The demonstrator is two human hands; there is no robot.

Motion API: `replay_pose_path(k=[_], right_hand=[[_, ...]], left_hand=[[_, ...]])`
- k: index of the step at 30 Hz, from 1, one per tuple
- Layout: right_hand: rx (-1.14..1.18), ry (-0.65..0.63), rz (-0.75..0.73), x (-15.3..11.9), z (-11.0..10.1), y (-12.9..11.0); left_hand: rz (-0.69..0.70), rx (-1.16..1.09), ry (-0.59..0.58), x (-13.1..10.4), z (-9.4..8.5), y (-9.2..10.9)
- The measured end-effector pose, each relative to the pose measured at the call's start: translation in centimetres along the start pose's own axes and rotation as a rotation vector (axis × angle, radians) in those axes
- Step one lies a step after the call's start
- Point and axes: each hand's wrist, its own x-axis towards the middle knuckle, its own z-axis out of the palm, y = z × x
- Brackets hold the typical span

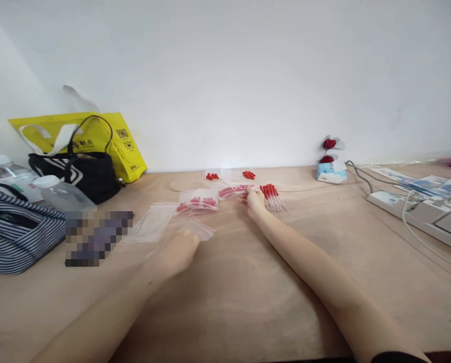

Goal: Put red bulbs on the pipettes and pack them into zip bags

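My left hand (182, 247) is closed and smeared by motion, low over the table. A clear zip bag (205, 229) sticks out from its fingers to the right. Farther out, my right hand (255, 200) has its fingers pinched at the near end of a zip bag with red-tipped contents (233, 190). Just right of it lies a fanned bunch of red-tipped white sticks (274, 197). A pile of filled bags (198, 202) is between the hands. Flat clear bags (150, 223) lie beyond my left hand. Two small red groups (212, 176) in bags lie near the wall.
At left stand a striped bag (21, 237), a clear bottle (64, 194), a black bag (81, 174) and a yellow bag (129, 146). A tissue pack (330, 175) with a red flower is by the wall. A power strip (418, 217) with cables lies at right.
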Motion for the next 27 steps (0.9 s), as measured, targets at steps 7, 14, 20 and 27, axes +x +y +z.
replay_pose_path(k=[7, 14, 20, 27], right_hand=[[-0.006, -0.012, 0.034, -0.1, -1.6, -1.2], [0.02, 0.002, 0.045, -0.1, -2.9, -2.1], [0.053, -0.011, 0.045, -0.1, -2.5, -2.4], [0.063, -0.048, 0.056, -0.5, -2.1, -2.3]], left_hand=[[0.136, 0.101, 0.084, 2.2, -1.8, 2.7], [-0.068, 0.175, 0.341, 13.6, -0.9, 2.3], [-0.064, 0.24, 0.297, 17.8, -0.2, 2.7], [0.119, 0.345, 0.348, 14.6, -2.5, 1.0]])
